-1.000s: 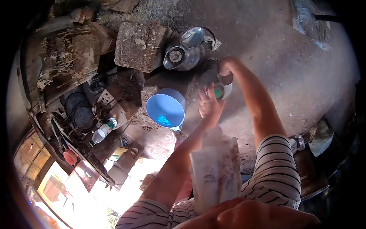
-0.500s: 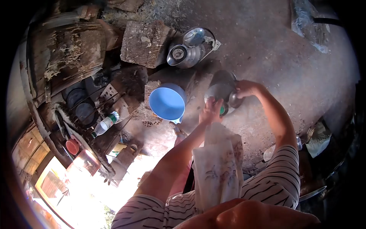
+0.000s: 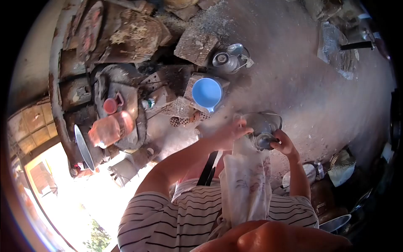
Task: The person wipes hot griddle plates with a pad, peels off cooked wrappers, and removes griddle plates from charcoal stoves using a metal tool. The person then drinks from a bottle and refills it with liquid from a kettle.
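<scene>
In front of my apron is a dull metal flask [image 3: 257, 123] with a hoop handle, lying between my two hands. My right hand [image 3: 284, 143] is closed at the rounded metal end of it, thumb and fingers gripping the edge. At its other side, my left hand [image 3: 231, 132] has its fingers stretched out and apart, close to the flask's side; I cannot tell whether they touch it. The apron [image 3: 247, 178] covers part of the space below the hands. Farther off stands a second metal flask [image 3: 224, 61] with a handle and a separate round piece at its side.
A blue basin [image 3: 207, 93] sits on blocks ahead to the left. Beyond it lies a large rough block [image 3: 196, 46]. At left are a pink plastic container [image 3: 110, 129], a red cup [image 3: 110, 106] and a bottle [image 3: 147, 103]. Plastic sheeting [image 3: 336, 50] lies at upper right.
The view has shifted, and the flask is now nearer my body. My left hand has come off the green part near the flask's end, its fingers spreading; my right hand stays at the flask.
</scene>
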`<state>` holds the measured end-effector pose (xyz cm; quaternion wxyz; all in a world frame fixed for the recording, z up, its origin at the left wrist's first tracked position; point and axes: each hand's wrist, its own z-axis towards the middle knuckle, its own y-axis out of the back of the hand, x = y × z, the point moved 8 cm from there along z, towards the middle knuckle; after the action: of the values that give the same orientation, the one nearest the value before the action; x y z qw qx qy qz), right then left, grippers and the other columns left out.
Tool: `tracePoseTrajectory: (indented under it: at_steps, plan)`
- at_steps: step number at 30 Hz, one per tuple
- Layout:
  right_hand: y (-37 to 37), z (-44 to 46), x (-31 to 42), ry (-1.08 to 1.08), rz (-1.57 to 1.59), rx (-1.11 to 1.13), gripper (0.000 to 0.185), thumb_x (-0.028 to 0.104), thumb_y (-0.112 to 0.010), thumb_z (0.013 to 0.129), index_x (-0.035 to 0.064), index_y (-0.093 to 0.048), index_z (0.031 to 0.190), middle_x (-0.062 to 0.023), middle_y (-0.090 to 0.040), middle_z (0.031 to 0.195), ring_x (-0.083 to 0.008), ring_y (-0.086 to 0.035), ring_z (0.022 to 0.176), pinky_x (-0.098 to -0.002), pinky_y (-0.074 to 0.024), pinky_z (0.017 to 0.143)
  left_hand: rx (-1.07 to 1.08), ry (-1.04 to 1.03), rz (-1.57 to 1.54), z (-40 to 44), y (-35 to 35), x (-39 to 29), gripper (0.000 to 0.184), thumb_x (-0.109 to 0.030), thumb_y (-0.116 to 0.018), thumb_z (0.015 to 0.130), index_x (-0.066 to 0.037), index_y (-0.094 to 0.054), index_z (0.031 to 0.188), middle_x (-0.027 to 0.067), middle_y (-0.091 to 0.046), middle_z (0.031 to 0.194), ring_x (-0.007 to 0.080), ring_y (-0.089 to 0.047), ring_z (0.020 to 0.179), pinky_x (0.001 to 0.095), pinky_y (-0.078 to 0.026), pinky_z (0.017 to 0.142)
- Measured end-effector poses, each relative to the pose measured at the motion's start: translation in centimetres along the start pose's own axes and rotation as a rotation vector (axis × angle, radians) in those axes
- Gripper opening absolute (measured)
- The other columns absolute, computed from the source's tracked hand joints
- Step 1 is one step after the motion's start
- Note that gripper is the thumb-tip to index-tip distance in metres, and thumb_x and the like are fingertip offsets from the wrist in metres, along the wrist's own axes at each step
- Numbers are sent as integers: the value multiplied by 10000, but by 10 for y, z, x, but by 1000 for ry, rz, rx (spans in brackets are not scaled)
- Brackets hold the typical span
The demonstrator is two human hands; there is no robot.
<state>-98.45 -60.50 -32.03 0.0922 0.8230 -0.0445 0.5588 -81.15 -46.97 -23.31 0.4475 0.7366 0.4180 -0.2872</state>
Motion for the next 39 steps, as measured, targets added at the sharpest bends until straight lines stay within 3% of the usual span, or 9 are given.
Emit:
tracePoseTrajectory:
  at_steps: [5,11,15,19,20,26,33,34,39]
  plan:
    - [-21,-31,74,16,-8,-103,283,265,-668,751,4,-570,801,-103,-483,789,-232,-483,732,-354,-396,665,-152,-102,171,-54,31,-42,834,-129,-782,619,-230,-418,1362,98,-405,1305,277,-516,1145,383,-477,926]
    - [-66,-46,146,-51,80,-142,262,216,-649,773,-16,-553,849,-70,-482,799,-163,-472,765,-324,-408,699,-340,-75,84,-143,89,-82,867,-211,-802,618,-190,-383,1377,161,-388,1323,340,-458,1216,420,-460,958]
    - [-94,-38,175,-121,-10,-132,243,193,-620,774,-32,-567,849,-67,-500,803,-146,-479,773,-303,-410,696,-714,-226,24,-218,119,-88,846,-237,-835,581,-140,-454,1330,163,-412,1291,369,-480,1141,438,-428,943]
    - [-135,-29,243,-113,-1,-90,220,188,-594,797,-31,-573,819,-29,-529,702,-99,-484,699,-281,-406,640,-920,-145,232,-284,136,-81,681,-232,-864,553,-99,-598,1166,137,-488,1182,305,-501,1054,387,-433,905]
    - [-144,-28,260,-94,-31,-103,226,204,-578,823,-22,-576,809,-3,-533,687,-82,-479,683,-274,-398,621,-977,-163,219,-298,140,-83,604,-240,-859,551,-93,-637,1093,117,-558,1056,288,-523,992,369,-434,870]
    - [-194,-12,320,-135,-105,1,250,229,-538,862,-16,-587,873,17,-517,706,-67,-457,682,-261,-381,616,-1044,-282,213,-366,154,-64,535,-242,-839,577,-82,-637,1045,75,-610,889,277,-550,866,382,-454,808]
    - [-238,19,371,-141,-305,99,328,288,-488,882,-26,-584,890,-2,-528,701,-87,-480,650,-274,-391,587,-1252,-280,23,-436,179,-22,415,-226,-788,632,-46,-620,965,81,-592,893,237,-558,863,346,-472,771]
    - [-241,22,380,-152,-335,90,343,304,-485,881,-25,-583,884,-8,-537,700,-93,-492,647,-278,-397,582,-1323,-252,-61,-452,184,-8,391,-216,-762,652,-43,-614,970,61,-581,880,187,-553,824,311,-471,728]
    - [-253,40,418,-160,-503,75,416,388,-464,884,-10,-573,840,-34,-555,683,-118,-526,621,-286,-418,566,-1459,-18,-295,-519,190,52,332,-137,-743,649,-22,-610,931,55,-578,876,151,-537,796,265,-463,679]
